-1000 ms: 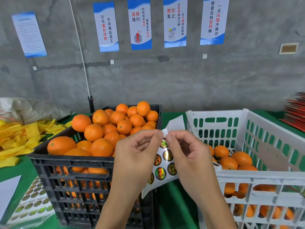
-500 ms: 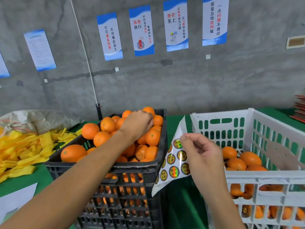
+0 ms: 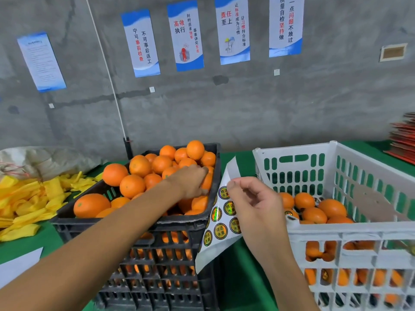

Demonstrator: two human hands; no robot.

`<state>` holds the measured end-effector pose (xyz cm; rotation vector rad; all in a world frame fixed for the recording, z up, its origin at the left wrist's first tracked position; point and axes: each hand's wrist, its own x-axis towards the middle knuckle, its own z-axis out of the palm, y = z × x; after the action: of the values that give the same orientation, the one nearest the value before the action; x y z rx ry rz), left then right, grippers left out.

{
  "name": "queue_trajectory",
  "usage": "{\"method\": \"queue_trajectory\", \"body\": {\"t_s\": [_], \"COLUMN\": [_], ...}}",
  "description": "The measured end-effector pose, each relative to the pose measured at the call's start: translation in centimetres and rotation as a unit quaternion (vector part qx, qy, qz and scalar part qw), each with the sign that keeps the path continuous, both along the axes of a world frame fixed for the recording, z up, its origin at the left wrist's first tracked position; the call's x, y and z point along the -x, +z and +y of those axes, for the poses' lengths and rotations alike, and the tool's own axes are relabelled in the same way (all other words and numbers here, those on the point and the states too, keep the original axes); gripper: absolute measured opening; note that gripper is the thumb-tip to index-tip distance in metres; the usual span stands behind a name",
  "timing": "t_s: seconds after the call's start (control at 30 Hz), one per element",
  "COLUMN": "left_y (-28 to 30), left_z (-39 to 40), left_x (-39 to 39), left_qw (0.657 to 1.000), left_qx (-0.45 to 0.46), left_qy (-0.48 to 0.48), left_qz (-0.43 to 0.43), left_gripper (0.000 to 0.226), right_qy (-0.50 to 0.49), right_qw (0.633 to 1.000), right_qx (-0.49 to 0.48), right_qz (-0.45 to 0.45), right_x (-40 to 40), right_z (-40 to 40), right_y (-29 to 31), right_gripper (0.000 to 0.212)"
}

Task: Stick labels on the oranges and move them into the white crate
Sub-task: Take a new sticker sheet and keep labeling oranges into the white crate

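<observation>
Fingers of the left hand (image 3: 190,184) curl over an orange (image 3: 207,180) at the black crate's (image 3: 134,230) right edge. Beside it, the right hand (image 3: 253,205) pinches a hanging label sheet (image 3: 221,223). Labelled oranges (image 3: 314,208) lie in the white crate (image 3: 350,234) on the green tabletop (image 3: 238,277).

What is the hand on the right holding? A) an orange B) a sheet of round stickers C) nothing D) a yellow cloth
B: the right hand pinches the top of the sticker sheet, which hangs between the black crate and the white crate.
</observation>
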<state>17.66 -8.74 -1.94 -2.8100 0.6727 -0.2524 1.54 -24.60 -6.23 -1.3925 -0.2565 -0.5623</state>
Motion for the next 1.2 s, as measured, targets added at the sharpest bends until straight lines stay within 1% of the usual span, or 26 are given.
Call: {"method": "queue_trajectory", "body": {"t_s": [0.07,0.13,0.2,0.27,0.33,0.37,0.4,0.43,0.47,0.5,0.53,0.57,0.63,0.7,0.73,0.77,0.87,0.93,0.97,1.03,1.07,1.13,1.17,1.2], "left_y": [0.0,0.0,0.6,1.3,2.2,2.6,2.9,3.0,3.1,3.1,3.2,3.3,3.5,3.5,3.5,3.5,3.8,3.6,3.2,2.0,1.2,-0.3,-0.9,-1.4], "left_z": [-0.2,0.0,0.4,0.5,-0.3,-1.1,-2.1,-3.2,-4.5,-5.9,-7.2,-8.4,-10.2,-10.9,-11.0,-10.9,-9.6,-7.7,-6.5,-4.5,-3.8,-3.4,-3.5,-3.5], "left_x": [-0.3,-0.5,-0.2,0.3,1.5,2.2,2.9,3.7,4.4,5.0,5.5,6.1,7.3,8.2,8.8,9.3,10.7,12.0,12.7,14.5,15.2,16.0,16.2,16.3], "left_qw": [1.0,0.999,0.994,0.976,0.936,0.91,0.877,0.837,0.798,0.768,0.755,0.752,0.759,0.758,0.755,0.746,0.722,0.711,0.715,0.732,0.749,0.777,0.777,0.769], "left_qx": [0.006,0.035,0.098,0.198,0.322,0.392,0.468,0.541,0.593,0.624,0.634,0.632,0.606,0.58,0.579,0.594,0.657,0.674,0.666,0.637,0.619,0.594,0.597,0.61], "left_qy": [0.01,0.027,0.039,0.026,-0.01,-0.029,-0.05,-0.077,-0.101,-0.116,-0.121,-0.122,-0.122,-0.119,-0.114,-0.11,-0.091,-0.137,-0.172,-0.213,-0.217,-0.207,-0.198,-0.19], "left_qz": [-0.002,0.0,-0.016,-0.083,-0.141,-0.136,-0.096,-0.031,0.033,0.083,0.117,0.143,0.205,0.275,0.286,0.28,0.196,0.146,0.128,0.11,0.096,0.038,0.007,-0.017], "left_gripper": [0.042,0.044,0.041,0.04,0.051,0.059,0.064,0.065,0.062,0.057,0.052,0.047,0.037,0.019,0.014,0.014,0.027,0.027,0.028,0.034,0.036,0.036,0.037,0.037], "right_qy": [-0.005,-0.008,-0.007,-0.009,-0.022,-0.03,-0.037,-0.045,-0.053,-0.065,-0.078,-0.091,-0.111,-0.113,-0.109,-0.105,-0.11,-0.117,-0.118,-0.115,-0.114,-0.1,-0.084,-0.063], "right_qw": [1.0,1.0,1.0,1.0,0.999,0.999,0.998,0.997,0.996,0.994,0.993,0.992,0.989,0.988,0.988,0.988,0.988,0.987,0.987,0.987,0.987,0.987,0.989,0.99], "right_qx": [0.0,-0.002,-0.005,-0.013,-0.028,-0.037,-0.049,-0.06,-0.072,-0.08,-0.085,-0.088,-0.094,-0.109,-0.113,-0.113,-0.111,-0.108,-0.106,-0.109,-0.112,-0.113,-0.113,-0.113], "right_qz": [-0.006,-0.014,-0.018,-0.02,-0.022,-0.023,-0.022,-0.02,-0.019,-0.02,-0.024,-0.029,-0.027,-0.016,-0.013,-0.011,-0.011,-0.02,-0.023,-0.027,-0.035,-0.049,-0.054,-0.058], "right_x": [0.1,0.2,0.2,0.3,0.4,0.4,0.5,0.5,0.5,0.5,0.5,0.5,0.5,0.5,0.6,0.6,0.8,0.6,0.6,0.5,0.4,0.3,0.4,0.5], "right_z": [0.0,-0.2,-0.4,-0.6,-0.9,-1.0,-1.0,-1.1,-1.3,-1.5,-1.7,-1.9,-2.2,-2.4,-2.5,-2.5,-2.4,-2.2,-2.0,-1.8,-1.6,-1.3,-1.1,-0.9], "right_y": [0.1,0.2,0.3,0.4,0.7,0.8,0.8,0.8,0.8,0.8,0.9,0.9,1.0,1.1,1.2,1.2,1.3,1.0,0.9,0.8,0.8,0.9,1.0,1.1], "right_gripper": [0.015,0.016,0.017,0.017,0.015,0.014,0.013,0.013,0.013,0.013,0.013,0.014,0.013,0.01,0.011,0.011,0.012,0.01,0.009,0.009,0.011,0.013,0.014,0.014]}}
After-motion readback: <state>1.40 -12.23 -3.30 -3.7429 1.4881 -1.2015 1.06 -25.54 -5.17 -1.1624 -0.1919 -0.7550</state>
